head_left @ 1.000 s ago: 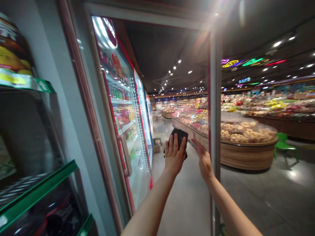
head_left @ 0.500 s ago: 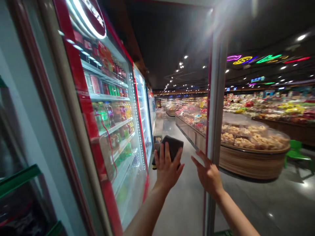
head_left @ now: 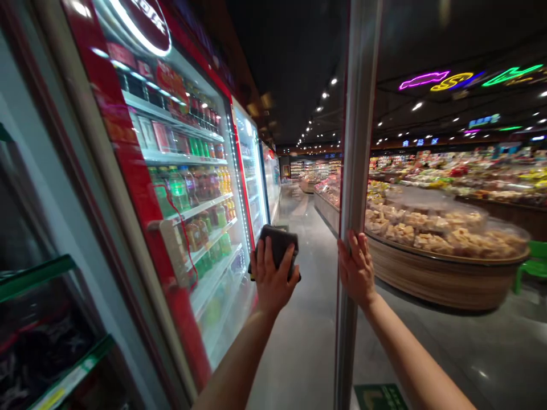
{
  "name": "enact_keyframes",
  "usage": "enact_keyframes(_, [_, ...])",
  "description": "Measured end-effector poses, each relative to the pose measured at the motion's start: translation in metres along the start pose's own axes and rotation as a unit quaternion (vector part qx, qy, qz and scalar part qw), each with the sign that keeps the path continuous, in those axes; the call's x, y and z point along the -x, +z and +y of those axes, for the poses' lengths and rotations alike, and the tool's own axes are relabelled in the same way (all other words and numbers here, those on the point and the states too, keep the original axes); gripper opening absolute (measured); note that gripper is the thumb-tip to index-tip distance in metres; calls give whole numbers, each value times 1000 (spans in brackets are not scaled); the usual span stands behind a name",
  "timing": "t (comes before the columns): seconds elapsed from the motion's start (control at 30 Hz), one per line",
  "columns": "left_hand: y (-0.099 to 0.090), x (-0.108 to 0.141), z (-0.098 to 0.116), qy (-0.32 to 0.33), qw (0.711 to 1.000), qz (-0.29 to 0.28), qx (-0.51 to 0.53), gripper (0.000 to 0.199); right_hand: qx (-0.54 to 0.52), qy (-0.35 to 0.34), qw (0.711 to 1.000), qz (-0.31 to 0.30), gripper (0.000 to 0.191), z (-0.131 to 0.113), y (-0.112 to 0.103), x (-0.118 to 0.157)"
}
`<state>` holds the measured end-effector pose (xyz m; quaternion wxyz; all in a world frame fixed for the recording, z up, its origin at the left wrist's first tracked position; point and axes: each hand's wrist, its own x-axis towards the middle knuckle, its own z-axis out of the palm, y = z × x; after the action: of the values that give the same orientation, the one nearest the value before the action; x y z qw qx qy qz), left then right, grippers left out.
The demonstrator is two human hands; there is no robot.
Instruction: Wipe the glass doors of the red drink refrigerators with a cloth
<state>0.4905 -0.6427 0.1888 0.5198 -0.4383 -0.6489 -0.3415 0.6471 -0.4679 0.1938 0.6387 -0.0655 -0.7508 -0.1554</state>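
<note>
A dark wallet-like item (head_left: 280, 242) lies under the fingers of my left hand (head_left: 273, 279), which is wrapped over it near the middle of the view. My right hand (head_left: 356, 267) rests flat against the metal edge (head_left: 356, 142) of a glass door, its fingers pointing up and straight. Through the glass, left of my hands, stands a red-framed drinks cooler (head_left: 141, 199) with lit shelves of bottles and cans. Its pale handle plate (head_left: 173, 250) has a red cord hanging beside it.
On the right, a rounded wooden display stand (head_left: 440, 279) holds packaged goods, with a green chair (head_left: 536, 267) beyond it. Green-edged shelving (head_left: 38, 279) is at the lower left. A grey floor aisle (head_left: 299, 319) runs ahead. A green floor sign (head_left: 380, 397) lies below.
My right hand has come up against the door's metal edge, where before it was just beside it with fingers spread. The view has shifted, and the door edge appears further left.
</note>
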Motion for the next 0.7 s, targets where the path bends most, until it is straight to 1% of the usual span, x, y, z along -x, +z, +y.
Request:
enact_keyframes(0.1, [-4, 28, -10, 41, 999, -27, -9, 81, -52, 48, 997, 29, 80, -3, 0, 0])
enact_keyframes(0.17, [-7, 32, -15, 33, 999, -22, -14, 77, -88, 82, 992, 41, 80, -2, 1, -1])
enact_keyframes(0.23, [-6, 18, -11, 3, 1000, 1, -19, 70, -121, 115, 985, 50, 80, 1, 4, -1])
enact_keyframes(0.3, [0, -3, 1, -24, 999, 26, -20, 65, -162, 162, 972, 53, 82, 6, 8, -1])
enact_keyframes(0.37, [9, -18, 19, -28, 999, 37, -19, 64, -211, 223, 951, 41, 85, 11, 12, -1])
enact_keyframes(0.4, [13, -18, 26, -16, 999, 34, -16, 66, -235, 253, 938, 32, 85, 13, 15, -1])
enact_keyframes(0.47, [20, -4, 35, 28, 999, 15, -5, 69, -275, 296, 915, 19, 83, 16, 19, 1])
enact_keyframes(0.53, [23, 22, 33, 69, 998, -13, 5, 69, -294, 310, 904, 18, 78, 19, 24, 3])
enact_keyframes(0.57, [24, 34, 29, 75, 997, -24, 7, 67, -299, 312, 902, 18, 78, 21, 26, 4])
enact_keyframes(0.6, [23, 43, 25, 68, 997, -30, 7, 65, -303, 312, 900, 19, 78, 22, 29, 5])
enact_keyframes(0.63, [23, 47, 22, 49, 998, -30, 5, 62, -306, 312, 899, 19, 77, 24, 31, 6])
enact_keyframes(0.67, [22, 46, 19, 20, 999, -26, 1, 60, -309, 312, 898, 20, 75, 26, 34, 7])
enact_keyframes(0.7, [23, 38, 19, -12, 1000, -18, -4, 58, -313, 312, 897, 22, 73, 28, 36, 8])
